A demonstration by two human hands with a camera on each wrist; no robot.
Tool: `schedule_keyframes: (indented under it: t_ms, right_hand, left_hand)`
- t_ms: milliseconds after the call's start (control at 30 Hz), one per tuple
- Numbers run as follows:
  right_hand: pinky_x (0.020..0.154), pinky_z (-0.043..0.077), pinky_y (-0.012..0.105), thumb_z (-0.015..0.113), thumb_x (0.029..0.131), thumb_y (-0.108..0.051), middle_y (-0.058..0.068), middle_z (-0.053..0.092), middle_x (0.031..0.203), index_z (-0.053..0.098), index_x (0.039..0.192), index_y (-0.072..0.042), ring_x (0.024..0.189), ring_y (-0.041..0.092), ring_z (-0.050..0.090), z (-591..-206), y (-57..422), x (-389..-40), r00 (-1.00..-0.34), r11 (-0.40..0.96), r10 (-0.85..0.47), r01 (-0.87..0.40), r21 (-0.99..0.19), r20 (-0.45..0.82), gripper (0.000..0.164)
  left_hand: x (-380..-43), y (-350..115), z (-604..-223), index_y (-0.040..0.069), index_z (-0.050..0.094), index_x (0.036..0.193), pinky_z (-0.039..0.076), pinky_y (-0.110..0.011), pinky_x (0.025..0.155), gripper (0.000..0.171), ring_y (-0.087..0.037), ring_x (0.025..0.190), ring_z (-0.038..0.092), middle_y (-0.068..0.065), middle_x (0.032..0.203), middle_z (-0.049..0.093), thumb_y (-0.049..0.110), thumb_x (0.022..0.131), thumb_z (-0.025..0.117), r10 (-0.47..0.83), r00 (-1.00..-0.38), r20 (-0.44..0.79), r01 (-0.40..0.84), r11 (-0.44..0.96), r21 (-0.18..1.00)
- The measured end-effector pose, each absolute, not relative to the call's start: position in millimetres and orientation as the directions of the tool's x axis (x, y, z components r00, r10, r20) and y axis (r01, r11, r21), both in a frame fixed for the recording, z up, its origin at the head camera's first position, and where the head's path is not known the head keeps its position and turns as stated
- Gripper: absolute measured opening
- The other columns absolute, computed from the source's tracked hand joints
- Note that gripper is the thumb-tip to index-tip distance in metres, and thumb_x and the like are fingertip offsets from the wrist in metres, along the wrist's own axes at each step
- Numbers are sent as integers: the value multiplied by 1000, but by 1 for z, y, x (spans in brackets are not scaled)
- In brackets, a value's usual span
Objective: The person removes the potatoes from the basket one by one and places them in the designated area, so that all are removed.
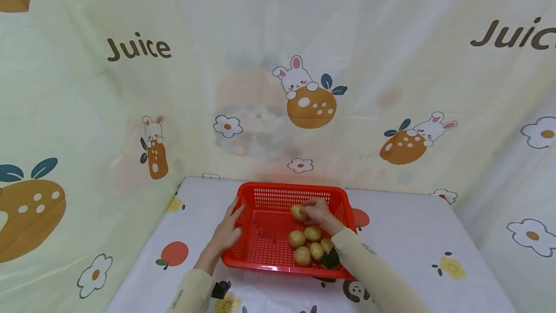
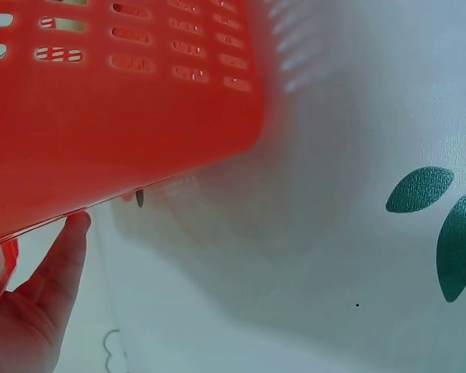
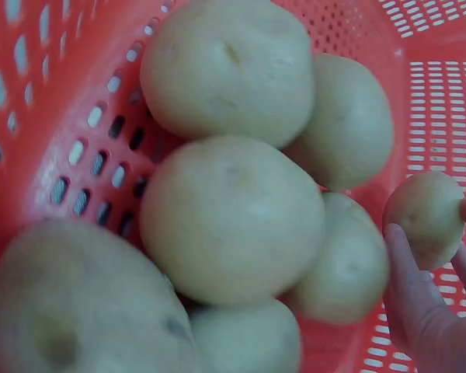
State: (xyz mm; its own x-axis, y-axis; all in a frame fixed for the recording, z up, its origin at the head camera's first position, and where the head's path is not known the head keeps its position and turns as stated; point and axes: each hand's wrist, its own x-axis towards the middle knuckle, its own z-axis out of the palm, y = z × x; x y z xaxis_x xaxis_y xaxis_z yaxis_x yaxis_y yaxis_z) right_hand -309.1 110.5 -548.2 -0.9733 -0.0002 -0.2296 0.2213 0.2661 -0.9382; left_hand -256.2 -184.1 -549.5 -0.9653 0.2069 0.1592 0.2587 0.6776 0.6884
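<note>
A red plastic basket [image 1: 269, 268] with slotted walls stands on the table. My left hand [image 1: 227, 232] holds its left rim, and in the left wrist view a finger [image 2: 66, 260] touches the rim from outside. Inside the basket, toward the far right, my right hand [image 1: 319, 212] pinches a potato [image 1: 298, 213] between thumb and fingertips. The right wrist view shows this same potato [image 3: 426, 217] clasped at its sides. Several other potatoes [image 3: 233, 221] lie together in the right part of the basket, nearer the front; my right wrist partly covers them in the head view.
A white patterned cloth [image 1: 404, 245] covers the table around the basket. Behind it hangs a cream sheet [image 1: 260, 28] with printed rabbits and fruit, which also closes off both sides. A black wrist device [image 1: 331, 259] on my right arm sits just above the front potatoes.
</note>
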Motion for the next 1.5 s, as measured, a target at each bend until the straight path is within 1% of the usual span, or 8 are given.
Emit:
schedule_keyframes:
  t_ms: [300, 700, 933, 1100, 1233, 1333, 1400, 1500]
  right_hand:
    - [73, 58, 46, 65, 90, -4, 23, 64, 109, 67, 116, 9, 83, 25, 66, -523, 124, -308, -980, 308, -38, 177, -935, -198, 29]
    - [80, 56, 49, 65, 88, -2, 29, 58, 119, 62, 122, 11, 89, 28, 65, -492, 150, -302, -982, 234, -61, 158, -959, -177, 36]
    - [80, 57, 43, 62, 94, -8, 30, 58, 124, 56, 131, 10, 91, 29, 67, -466, 172, -298, -984, 245, -54, 154, -957, -172, 42]
    - [85, 55, 40, 61, 96, -14, 32, 52, 133, 51, 138, 7, 99, 30, 66, -457, 196, -298, -983, 275, -26, 166, -947, -180, 47]
    - [87, 53, 40, 59, 97, -17, 33, 47, 138, 46, 141, 7, 107, 35, 64, -456, 218, -299, -983, 251, 3, 179, -951, -185, 51]
    - [85, 54, 37, 59, 98, -17, 33, 44, 141, 43, 143, 8, 104, 32, 66, -459, 235, -299, -980, 195, 31, 200, -960, -198, 54]
    - [83, 55, 36, 60, 97, -15, 33, 43, 141, 41, 143, 9, 95, 24, 69, -462, 245, -299, -976, 149, 59, 216, -965, -209, 55]
    - [81, 56, 35, 59, 97, -13, 31, 43, 138, 39, 143, 11, 87, 18, 70, -466, 259, -296, -969, 90, 93, 237, -967, -229, 56]
  left_hand:
    - [-255, -186, -552, -3, 39, 148, 40, -59, 102, 69, -36, 145, 27, -12, 163, 17, 0, 80, 48, 201, -967, 157, 254, 682, 686]
    - [-255, -186, -555, -3, 39, 148, 40, -60, 102, 69, -37, 144, 27, -12, 163, 17, 0, 80, 49, 199, -967, 157, 251, 676, 692]
    - [-256, -185, -552, -4, 39, 148, 41, -59, 101, 69, -36, 144, 28, -13, 163, 17, 0, 80, 49, 212, -962, 173, 272, 662, 699]
    - [-257, -185, -551, -5, 38, 148, 39, -59, 103, 69, -36, 145, 26, -12, 163, 16, 0, 79, 48, 214, -961, 173, 274, 665, 695]
    - [-257, -185, -551, -5, 38, 148, 39, -60, 101, 70, -37, 145, 26, -13, 164, 16, -1, 79, 48, 212, -962, 173, 272, 663, 698]
    - [-258, -186, -552, -5, 38, 148, 40, -60, 101, 70, -36, 145, 26, -13, 163, 16, -2, 79, 48, 216, -960, 178, 278, 662, 696]
    - [-258, -186, -551, -5, 38, 148, 40, -60, 101, 70, -36, 145, 26, -13, 164, 16, -1, 79, 48, 218, -960, 177, 278, 662, 696]
    - [-257, -186, -551, -5, 38, 148, 41, -59, 100, 70, -36, 145, 26, -13, 163, 16, -1, 79, 48, 222, -959, 174, 279, 663, 694]
